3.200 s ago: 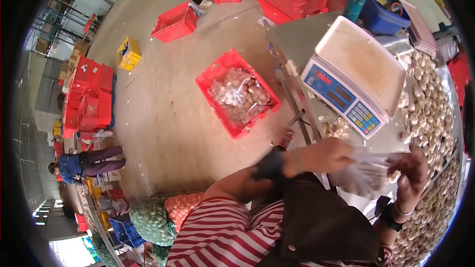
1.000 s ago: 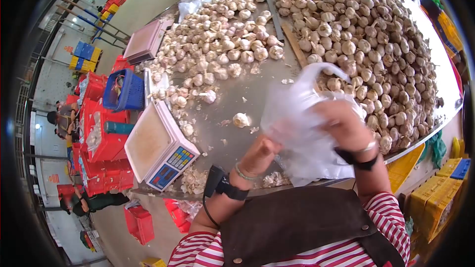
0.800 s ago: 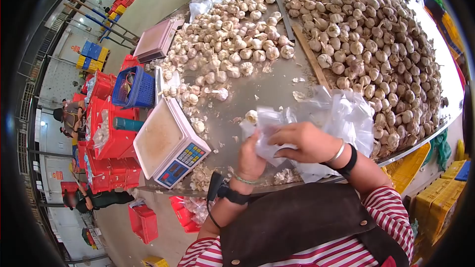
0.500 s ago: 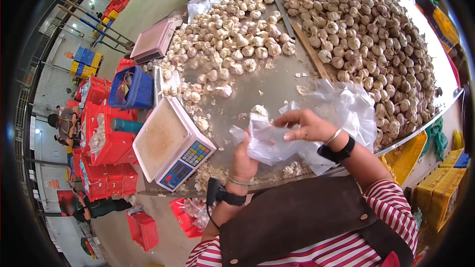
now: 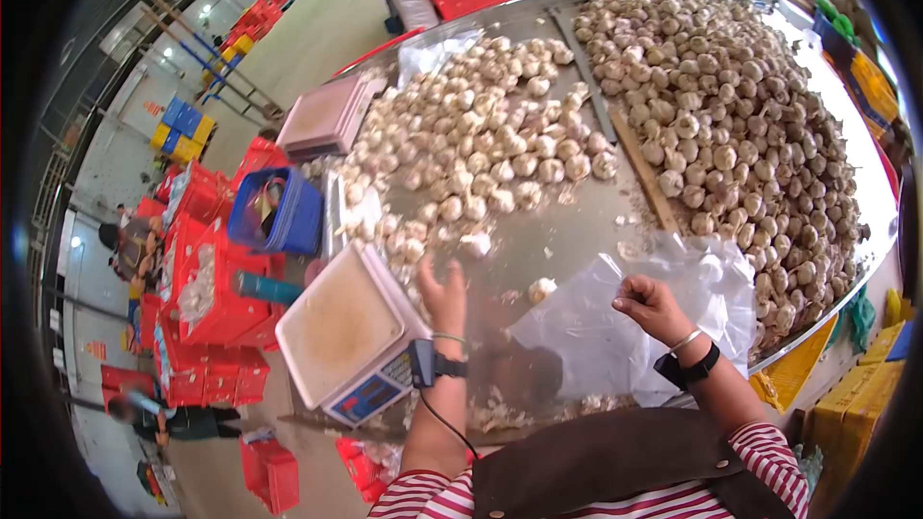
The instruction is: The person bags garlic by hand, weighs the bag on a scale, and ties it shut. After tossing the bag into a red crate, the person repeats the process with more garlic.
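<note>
Beside the digital scale (image 5: 341,332), the left hand (image 5: 444,300) is hovering open, the right hand (image 5: 650,309) curling closed over plastic bags (image 5: 582,332).

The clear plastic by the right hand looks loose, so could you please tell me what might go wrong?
The clear plastic reaches near the front edge of the table, so it could slip off. The left hand is close to the scale and might knock it. The lone garlic bulb beside the plastic might roll if nudged.

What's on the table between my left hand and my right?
In the head view, mainly one garlic bulb and part of some clear plastic lie between your left hand and right hand.
</note>
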The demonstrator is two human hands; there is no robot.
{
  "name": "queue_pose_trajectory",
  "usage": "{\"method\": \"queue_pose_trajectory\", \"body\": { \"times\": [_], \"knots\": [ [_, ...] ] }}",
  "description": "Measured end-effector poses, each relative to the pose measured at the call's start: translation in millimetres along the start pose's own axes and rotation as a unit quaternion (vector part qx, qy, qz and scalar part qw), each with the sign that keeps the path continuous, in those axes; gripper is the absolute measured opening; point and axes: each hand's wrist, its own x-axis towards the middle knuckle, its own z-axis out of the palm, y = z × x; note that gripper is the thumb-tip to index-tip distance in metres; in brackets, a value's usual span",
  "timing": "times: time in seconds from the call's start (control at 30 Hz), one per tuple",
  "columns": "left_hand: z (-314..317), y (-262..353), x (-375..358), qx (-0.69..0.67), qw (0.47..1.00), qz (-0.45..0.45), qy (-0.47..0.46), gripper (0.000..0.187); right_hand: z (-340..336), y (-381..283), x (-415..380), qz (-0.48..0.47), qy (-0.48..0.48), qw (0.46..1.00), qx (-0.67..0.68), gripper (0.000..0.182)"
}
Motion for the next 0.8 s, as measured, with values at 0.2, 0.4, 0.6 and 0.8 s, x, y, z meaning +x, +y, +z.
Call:
{"method": "queue_pose_trajectory", "body": {
  "times": [0.2, 0.4, 0.6, 0.8],
  "knots": [
    [41.9, -29.8, 137.2, 0.227, 0.973, -0.033, -0.007, 0.059, -67.8, -45.3, 111.5, -0.204, -0.008, 0.924, -0.324, 0.008],
    [69.4, -14.7, 195.2, 0.319, 0.936, -0.039, -0.146, 0.059, -114.0, 20.1, 248.1, -0.141, 0.02, 0.932, -0.334, 0.006],
    [98.9, -15.7, 193.9, 0.133, 0.97, 0.081, -0.184, 0.048, -85.6, 37.4, 283.1, -0.114, -0.007, 0.948, -0.298, 0.01],
    [120.0, 4.2, 130.3, 0.112, 0.981, 0.035, -0.157, 0.053, -30.5, 69.8, 255.3, -0.178, 0.068, 0.952, -0.241, 0.009]
  ]
}}
